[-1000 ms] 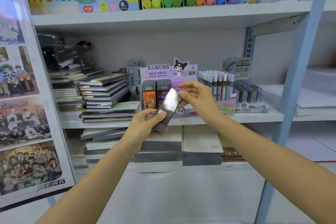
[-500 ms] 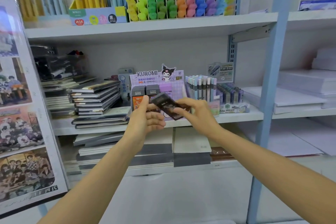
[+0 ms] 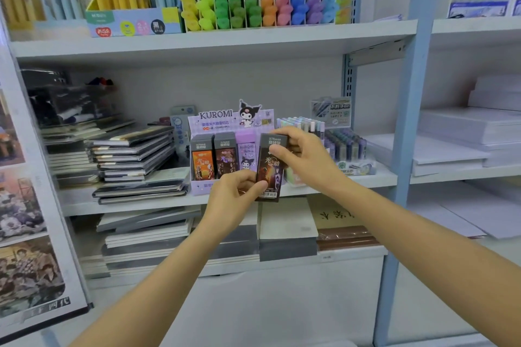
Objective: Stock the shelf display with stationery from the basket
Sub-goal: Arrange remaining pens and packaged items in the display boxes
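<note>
A dark Ultraman lead-refill box (image 3: 269, 170) stands upright between both hands in front of the lilac Kuromi display box (image 3: 225, 121) on the middle shelf (image 3: 135, 201). My left hand (image 3: 235, 196) pinches its lower left edge near the barcode. My right hand (image 3: 301, 156) grips its top right corner. In the display stand an orange box (image 3: 202, 160), a brown box (image 3: 225, 159) and a purple Kuromi box (image 3: 247, 158). The held box is just right of them. No basket is in view.
Stacked notebooks (image 3: 132, 158) lie left of the display, pastel pens (image 3: 307, 127) and refill tubes (image 3: 345, 145) right of it. Highlighters (image 3: 259, 7) and pens fill the upper shelf. A blue upright post (image 3: 406, 135) stands at right, a poster board (image 3: 25, 205) at left.
The box lay tilted and then nearly flat between my hands; now it is turned upright, face toward me, and raised beside the display's right slot. The view has shifted up and closer.
</note>
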The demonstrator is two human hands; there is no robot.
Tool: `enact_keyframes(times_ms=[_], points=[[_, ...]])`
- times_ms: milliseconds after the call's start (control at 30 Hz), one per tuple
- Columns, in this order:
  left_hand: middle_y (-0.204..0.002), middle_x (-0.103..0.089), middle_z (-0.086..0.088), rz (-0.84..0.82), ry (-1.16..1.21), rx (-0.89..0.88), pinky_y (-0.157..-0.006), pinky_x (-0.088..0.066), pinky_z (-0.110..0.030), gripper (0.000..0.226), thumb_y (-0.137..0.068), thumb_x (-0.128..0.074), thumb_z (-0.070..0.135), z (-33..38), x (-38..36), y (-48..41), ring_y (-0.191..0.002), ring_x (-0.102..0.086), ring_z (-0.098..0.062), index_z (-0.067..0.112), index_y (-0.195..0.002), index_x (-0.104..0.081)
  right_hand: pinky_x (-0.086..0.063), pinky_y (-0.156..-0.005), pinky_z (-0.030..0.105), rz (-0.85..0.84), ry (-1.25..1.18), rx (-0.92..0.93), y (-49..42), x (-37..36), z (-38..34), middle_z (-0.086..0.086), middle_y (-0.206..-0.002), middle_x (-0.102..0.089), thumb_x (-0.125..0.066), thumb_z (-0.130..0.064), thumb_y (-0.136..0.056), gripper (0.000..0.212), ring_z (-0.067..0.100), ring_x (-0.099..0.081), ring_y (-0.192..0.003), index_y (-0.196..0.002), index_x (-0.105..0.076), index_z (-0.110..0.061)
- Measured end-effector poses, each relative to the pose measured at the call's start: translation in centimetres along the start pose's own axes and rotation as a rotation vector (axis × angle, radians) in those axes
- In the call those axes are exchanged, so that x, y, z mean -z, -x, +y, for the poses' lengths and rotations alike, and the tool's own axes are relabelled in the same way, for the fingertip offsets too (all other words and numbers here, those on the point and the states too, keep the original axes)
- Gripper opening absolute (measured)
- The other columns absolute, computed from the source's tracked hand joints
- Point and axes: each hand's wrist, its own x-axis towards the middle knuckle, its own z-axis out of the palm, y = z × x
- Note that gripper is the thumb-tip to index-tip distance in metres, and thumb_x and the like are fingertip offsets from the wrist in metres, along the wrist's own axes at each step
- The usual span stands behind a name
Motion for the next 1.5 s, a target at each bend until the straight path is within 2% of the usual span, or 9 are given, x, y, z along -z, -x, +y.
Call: enact_keyframes(times_ms=[133,233,333,433,533,700,933,1167,1500], points=[[-0.12,-0.065,0.01,0.06,-0.207,-0.104,-0.096,-0.046,-0.031,0.036,-0.095,-0.057,0.036,-1.6,-0.8,-0.6,-0.111,-0.056,-0.003,0.024,-0.129,-0.057,-0.057,-0.073,0.023,0.074,0.001,-0.021,-1.1,2.2,0.3,0.002,-0.098,-0.068,-0.061,-0.011,-0.094,0.013,0.01,-0.068,-0.09,-0.106,-0.058,-0.015],[-0.15,-0.041,0.001,0.012,-0.552,-0.258,-0.114,-0.029,-0.038,0.057,-0.096,-0.055,0.033,-3.3,-1.2,-1.4,-0.14,-0.034,-0.017,0.018,-0.148,-0.036,-0.057,-0.065,0.022,0.219,0.003,0.012,-2.4,3.8,0.4,0.003,-0.098,-0.065,-0.058,-0.011,-0.095,0.011,0.011,-0.068,-0.087,-0.105,-0.052,-0.013],[-0.162,-0.014,0.002,-0.114,-0.868,-0.256,-0.121,-0.008,-0.037,0.069,-0.098,-0.046,0.042,-5.2,-1.8,-2.1,-0.149,-0.011,-0.017,0.02,-0.155,-0.014,-0.056,-0.066,0.021,0.279,0.074,0.07,-4.0,4.5,0.7,-0.006,-0.096,-0.062,-0.057,-0.012,-0.096,0.012,0.005,-0.066,-0.085,-0.106,-0.051,-0.013],[-0.157,-0.028,-0.003,-0.1,-0.968,-0.276,-0.118,-0.02,-0.043,0.067,-0.094,-0.056,0.036,-6.0,-2.0,-2.4,-0.139,-0.034,-0.025,0.017,-0.151,-0.028,-0.058,-0.075,0.029,0.237,0.19,0.091,-5.6,4.1,1.4,-0.003,-0.097,-0.065,-0.058,-0.013,-0.095,0.015,0.012,-0.067,-0.088,-0.11,-0.054,-0.012],[-0.136,-0.054,-0.008,-0.052,-0.994,-0.362,-0.097,-0.045,-0.045,0.06,-0.079,-0.074,0.024,-6.2,-1.7,-2.7,-0.112,-0.058,-0.029,0.013,-0.135,-0.054,-0.056,-0.075,0.029,0.197,0.286,0.123,-7.0,2.8,2.4,-0.004,-0.093,-0.065,-0.059,-0.013,-0.094,0.017,0.012,-0.065,-0.082,-0.112,-0.056,-0.015],[-0.125,-0.06,-0.007,-0.02,-0.974,-0.431,-0.08,-0.05,-0.039,0.06,-0.069,-0.078,0.016,-6.9,-0.5,-2.7,-0.099,-0.062,-0.027,0.015,-0.126,-0.06,-0.05,-0.079,0.032,0.068,0.456,0.181,-9.5,0.5,3.2,0.003,-0.098,-0.064,-0.06,-0.009,-0.092,0.016,0.018,-0.06,-0.087,-0.108,-0.058,-0.009],[-0.125,-0.059,-0.011,-0.034,-0.945,-0.43,-0.091,-0.048,-0.041,0.061,-0.074,-0.074,0.012,-7.0,-0.1,-2.5,-0.108,-0.059,-0.028,0.017,-0.132,-0.057,-0.043,-0.077,0.026,-0.044,0.575,0.054,-11.0,0.9,3.4,0.004,-0.103,-0.066,-0.061,-0.013,-0.092,0.018,0.02,-0.06,-0.096,-0.11,-0.059,-0.008],[-0.13,-0.057,-0.013,-0.038,-0.93,-0.409,-0.096,-0.045,-0.044,0.06,-0.078,-0.07,0.012,-7.0,-0.2,-2.3,-0.114,-0.057,-0.031,0.017,-0.135,-0.054,-0.048,-0.078,0.033,-0.111,0.695,0.015,-11.1,0.7,3.9,0.007,-0.103,-0.069,-0.063,-0.015,-0.092,0.017,0.024,-0.062,-0.09,-0.109,-0.059,-0.013],[-0.142,-0.048,-0.011,-0.065,-0.942,-0.411,-0.103,-0.037,-0.042,0.063,-0.085,-0.063,0.015,-7.3,0.0,-2.2,-0.125,-0.049,-0.029,0.02,-0.144,-0.043,-0.048,-0.09,0.037,-0.308,0.796,-0.079,-12.7,-0.3,5.3,0.008,-0.113,-0.069,-0.067,-0.018,-0.09,0.021,0.027,-0.062,-0.109,-0.109,-0.062,-0.015]])
